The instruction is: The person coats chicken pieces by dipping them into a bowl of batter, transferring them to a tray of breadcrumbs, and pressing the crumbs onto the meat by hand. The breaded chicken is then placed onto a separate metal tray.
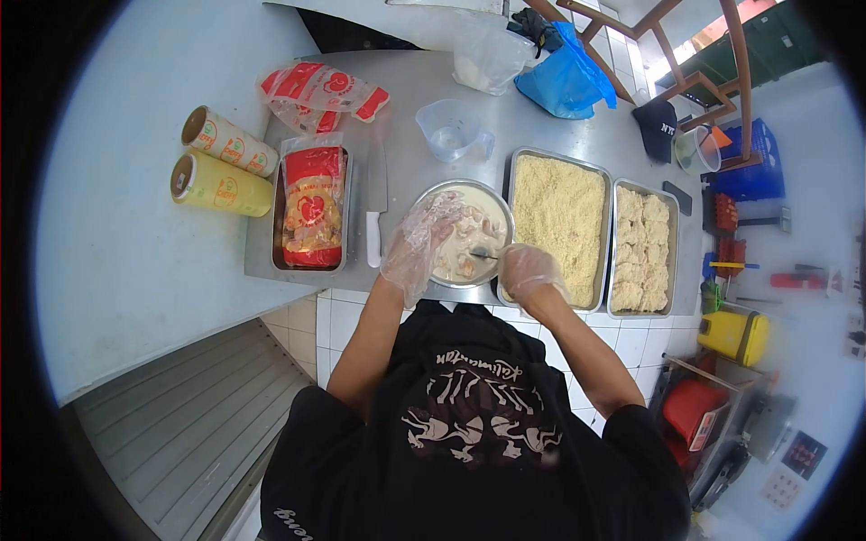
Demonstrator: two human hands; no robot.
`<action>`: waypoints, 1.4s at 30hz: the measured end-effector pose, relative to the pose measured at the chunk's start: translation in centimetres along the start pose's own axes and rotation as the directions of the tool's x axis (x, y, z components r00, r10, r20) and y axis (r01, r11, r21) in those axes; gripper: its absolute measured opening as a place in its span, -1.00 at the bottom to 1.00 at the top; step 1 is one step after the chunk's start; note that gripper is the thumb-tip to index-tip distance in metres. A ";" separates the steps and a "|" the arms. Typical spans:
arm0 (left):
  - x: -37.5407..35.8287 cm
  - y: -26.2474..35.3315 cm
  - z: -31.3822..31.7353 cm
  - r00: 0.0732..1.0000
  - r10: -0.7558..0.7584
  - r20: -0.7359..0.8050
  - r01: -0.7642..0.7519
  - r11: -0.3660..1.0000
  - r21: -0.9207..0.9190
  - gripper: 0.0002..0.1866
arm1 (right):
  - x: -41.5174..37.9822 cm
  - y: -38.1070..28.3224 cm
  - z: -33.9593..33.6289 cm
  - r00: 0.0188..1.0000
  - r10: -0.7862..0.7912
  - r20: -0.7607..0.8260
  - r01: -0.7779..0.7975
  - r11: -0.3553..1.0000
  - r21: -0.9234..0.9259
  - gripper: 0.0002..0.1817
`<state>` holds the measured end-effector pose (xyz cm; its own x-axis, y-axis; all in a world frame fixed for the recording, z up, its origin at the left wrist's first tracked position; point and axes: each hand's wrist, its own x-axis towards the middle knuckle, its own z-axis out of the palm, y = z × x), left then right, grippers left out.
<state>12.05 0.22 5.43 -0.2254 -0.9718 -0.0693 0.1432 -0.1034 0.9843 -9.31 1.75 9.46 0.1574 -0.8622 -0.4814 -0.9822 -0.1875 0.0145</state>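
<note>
A round metal bowl holds pieces in a pale, creamy liquid. My left hand, in a clear plastic glove, lies over the bowl's left side, its fingertips at the pieces; whether it grips one is unclear. At the right rim my right hand, also gloved, is closed around the handle of a spoon whose end is in the liquid. Right of the bowl is a metal tray of yellowish crumbs, and beyond it a tray of coated pieces. A knife with a white handle lies left of the bowl.
On the left stand a tray with a red food bag and two wrap rolls. Behind the bowl are a clear measuring jug, red-white packaging and a blue bag. A dark cap lies at the back right.
</note>
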 end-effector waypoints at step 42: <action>-0.8 5.5 0.5 0.970 -0.225 -0.086 0.141 0.820 -0.554 -0.49 | 1.1 0.8 -2.2 0.984 0.138 -0.116 -0.114 0.976 0.187 -0.76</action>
<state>12.51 0.52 10.96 -0.1680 -0.9380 -0.3030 0.6197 -0.3396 0.7076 -9.74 -0.38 10.85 0.0316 -0.9284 -0.3702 -0.9955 0.0040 -0.0950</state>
